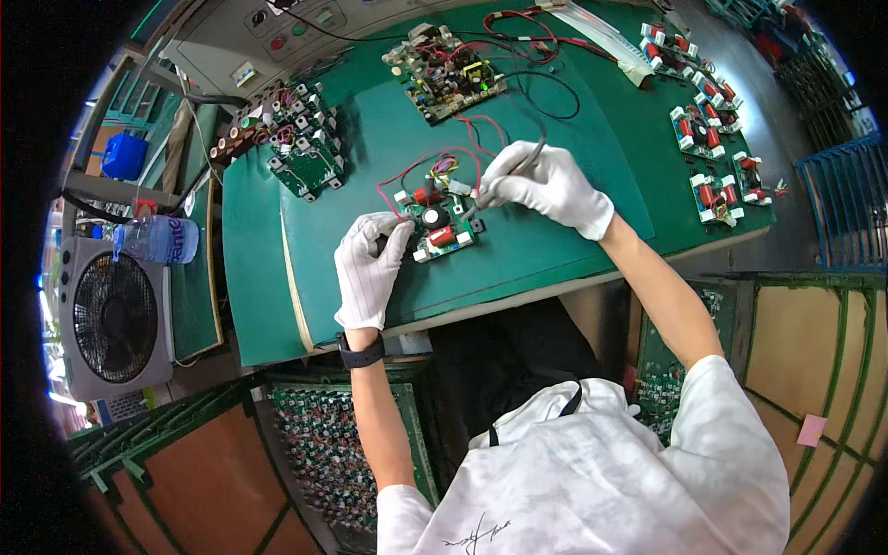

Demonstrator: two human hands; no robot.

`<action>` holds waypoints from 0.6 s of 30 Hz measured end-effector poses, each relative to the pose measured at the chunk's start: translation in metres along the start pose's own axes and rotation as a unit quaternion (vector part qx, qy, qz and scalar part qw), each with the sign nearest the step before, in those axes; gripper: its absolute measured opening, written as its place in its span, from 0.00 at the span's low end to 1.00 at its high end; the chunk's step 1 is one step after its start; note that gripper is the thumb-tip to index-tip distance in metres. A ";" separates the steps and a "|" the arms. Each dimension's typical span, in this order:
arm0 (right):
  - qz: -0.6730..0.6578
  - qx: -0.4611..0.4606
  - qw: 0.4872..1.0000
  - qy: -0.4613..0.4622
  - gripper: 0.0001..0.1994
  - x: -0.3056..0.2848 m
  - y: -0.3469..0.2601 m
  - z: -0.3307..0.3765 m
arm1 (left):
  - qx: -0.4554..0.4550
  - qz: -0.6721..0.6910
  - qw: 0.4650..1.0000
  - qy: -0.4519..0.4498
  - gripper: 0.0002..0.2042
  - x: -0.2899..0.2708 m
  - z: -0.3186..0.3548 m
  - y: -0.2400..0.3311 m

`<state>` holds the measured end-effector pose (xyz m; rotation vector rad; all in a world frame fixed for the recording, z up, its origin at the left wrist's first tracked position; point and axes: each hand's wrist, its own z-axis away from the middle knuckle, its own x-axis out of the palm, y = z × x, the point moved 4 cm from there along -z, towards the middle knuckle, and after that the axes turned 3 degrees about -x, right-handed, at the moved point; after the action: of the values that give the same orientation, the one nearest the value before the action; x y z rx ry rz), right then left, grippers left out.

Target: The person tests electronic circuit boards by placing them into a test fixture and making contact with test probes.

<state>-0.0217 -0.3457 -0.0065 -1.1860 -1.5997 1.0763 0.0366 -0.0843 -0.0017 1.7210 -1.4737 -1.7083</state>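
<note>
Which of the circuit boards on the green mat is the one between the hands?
The small board at the mat's centre, with red wires; left hand steadies it, right hand probes it. Others lie untouched.

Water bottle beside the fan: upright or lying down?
Lying down: the water bottle rests on its side atop the fan.
</note>
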 end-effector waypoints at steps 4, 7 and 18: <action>0.047 -0.022 0.998 -0.029 0.06 0.006 0.004 -0.001 | 0.021 -0.027 0.999 0.005 0.05 -0.002 0.000 -0.006; 0.068 -0.035 0.997 -0.033 0.06 0.012 0.002 -0.006 | -0.033 0.078 0.996 0.037 0.04 -0.008 0.003 -0.015; 0.093 0.014 0.996 0.004 0.04 0.008 0.001 0.014 | 0.027 0.011 0.999 0.025 0.04 -0.001 0.012 0.004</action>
<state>-0.0365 -0.3397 -0.0100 -1.3399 -1.4863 1.2068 0.0248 -0.0803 -0.0004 1.7541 -1.5257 -1.6162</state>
